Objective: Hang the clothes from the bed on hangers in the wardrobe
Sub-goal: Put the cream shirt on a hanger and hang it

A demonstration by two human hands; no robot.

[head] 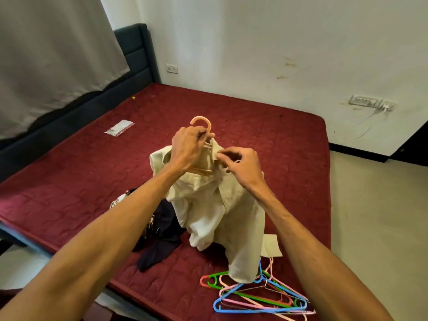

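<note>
Clothes on the bed [231,126], listed by size.

Bed: maroon quilted mattress cover, dark upholstered headboard [136,56] far beyond the left hand. It carries everything below.

Cream shirt [222,205]: held up above the mattress between both hands, its collar at the hands, its body hanging down toward the wearer; the lower hem reaches the hanger pile.

Dark garment [159,242]: crumpled on the mattress under the left forearm, just beside the hanging shirt; a patterned piece [118,200] shows at its far edge.

Hanger pile [259,295]: loose heap of blue, green, pink and red hangers below the right forearm, near the bed's near edge.

Peach hanger [203,128]: inside the shirt's neck, hook standing up above the left hand.

Left hand [187,149]: closed around the hanger's neck, just under the hook.

Right hand [243,167]: fingertips pinching the shirt collar, just beside the left hand.

Small clear packet [119,128]: flat on the mattress, well beyond the left hand.
</note>
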